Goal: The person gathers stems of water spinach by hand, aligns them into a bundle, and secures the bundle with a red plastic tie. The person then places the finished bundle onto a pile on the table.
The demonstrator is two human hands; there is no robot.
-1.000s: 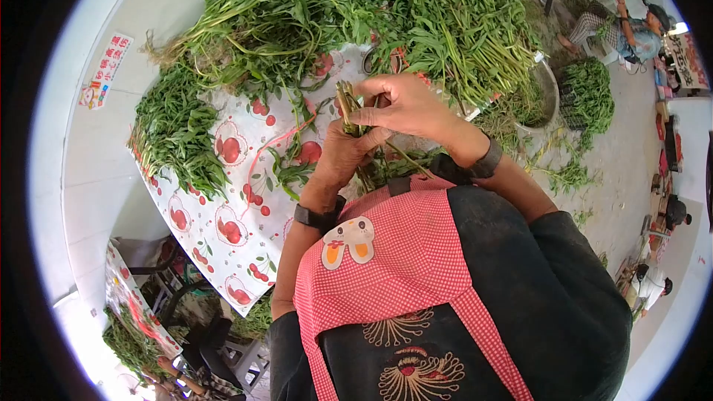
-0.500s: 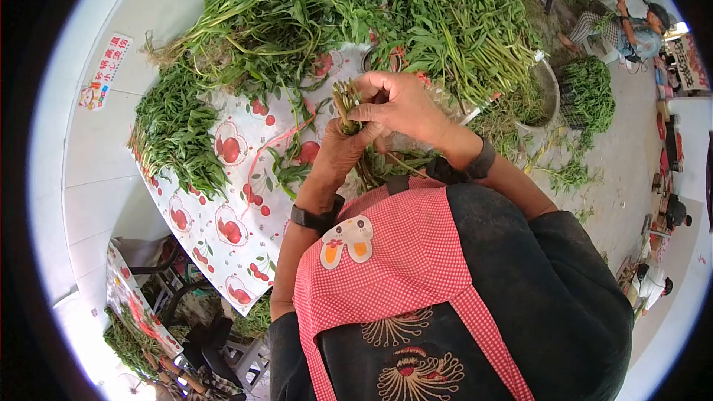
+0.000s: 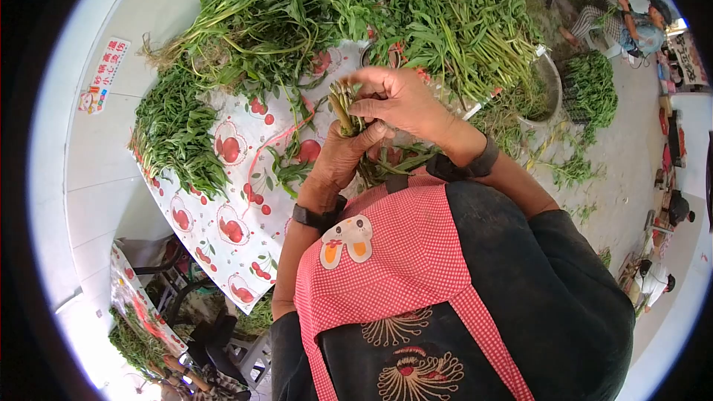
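Note:
My left hand (image 3: 338, 163) is wrapped round a bunch of leafy green stems (image 3: 343, 108), their thick bare ends pointing up and the leaves hanging below toward the apron. At the top of the same bunch, my right hand (image 3: 408, 104) curls its fingers and thumb about the stem ends; its fingertips are partly hidden and slightly blurred. Just beyond both hands, a large heap of long-stemmed greens (image 3: 475, 22) covers the far side of the table. A pink string (image 3: 278, 137) lies on the cloth left of my hands, near a few loose leaves (image 3: 291, 171).
The tablecloth (image 3: 212, 212) has a red fruit print. A smaller pile of greens (image 3: 178, 134) lies at its left edge. Right of the table stand a round tub (image 3: 551, 93) and a crate of greens (image 3: 590, 89). Another person (image 3: 642, 33) sits at the upper right.
My right hand's fingers have shifted slightly left and up over the stem ends. The bunch stays in my left hand, in nearly the same place.

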